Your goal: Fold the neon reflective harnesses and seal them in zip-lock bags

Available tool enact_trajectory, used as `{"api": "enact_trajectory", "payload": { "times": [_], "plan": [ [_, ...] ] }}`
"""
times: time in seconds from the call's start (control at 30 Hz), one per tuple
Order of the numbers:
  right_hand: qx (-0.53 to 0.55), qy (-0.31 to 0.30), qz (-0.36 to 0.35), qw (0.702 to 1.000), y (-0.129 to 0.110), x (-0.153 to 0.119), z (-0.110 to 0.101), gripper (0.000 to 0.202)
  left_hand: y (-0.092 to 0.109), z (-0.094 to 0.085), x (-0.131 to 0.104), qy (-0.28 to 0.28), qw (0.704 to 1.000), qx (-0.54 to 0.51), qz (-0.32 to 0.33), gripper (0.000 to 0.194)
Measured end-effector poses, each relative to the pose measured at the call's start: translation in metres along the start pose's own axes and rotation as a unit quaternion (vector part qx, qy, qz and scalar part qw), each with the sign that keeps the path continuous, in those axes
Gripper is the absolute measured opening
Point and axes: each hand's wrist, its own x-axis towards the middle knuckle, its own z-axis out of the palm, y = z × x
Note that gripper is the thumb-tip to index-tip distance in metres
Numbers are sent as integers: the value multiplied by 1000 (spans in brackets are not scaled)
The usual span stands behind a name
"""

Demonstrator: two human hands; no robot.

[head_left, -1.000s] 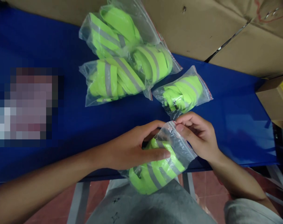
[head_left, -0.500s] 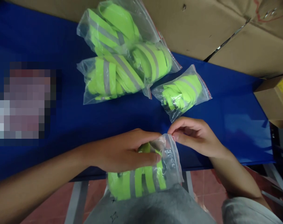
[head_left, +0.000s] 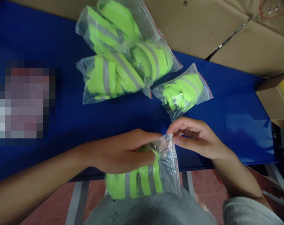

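Note:
My left hand point(head_left: 123, 151) grips a clear zip bag point(head_left: 166, 168) with a folded neon-green reflective strap point(head_left: 137, 184) in it, held at the blue table's near edge above my lap. Its fingers press the green strap through the plastic near the bag's mouth. My right hand point(head_left: 195, 137) pinches the bag's top corner between thumb and fingers. Just beyond my right hand lies a small filled bag point(head_left: 181, 92) of the same green strap.
Three larger filled bags point(head_left: 123, 53) lie piled at the back of the blue table point(head_left: 231, 118). Brown cardboard point(head_left: 214, 28) lines the far side and a small box point(head_left: 276, 98) stands at the right. A blurred patch covers the left.
The bag in my hands has swung from slanting right to hanging more upright and slightly left. My right hand moved a little left along the bag's top.

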Motion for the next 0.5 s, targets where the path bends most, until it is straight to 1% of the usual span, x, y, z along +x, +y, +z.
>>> {"api": "enact_trajectory", "payload": {
  "times": [0.13,0.23,0.37,0.5],
  "plan": [
    [-14,27,-6,1000,2,0,2,7,0,3,-1,10,1000,4,-18,29],
    [-39,45,3,998,3,1,3,9,1,4,-1,12,1000,17,-22,31],
    [-31,38,30,998,3,3,2,8,3,4,-1,26,999,32,-18,28],
    [-7,35,36,999,1,2,1,12,3,3,-1,32,999,19,-22,28]
  ]
}}
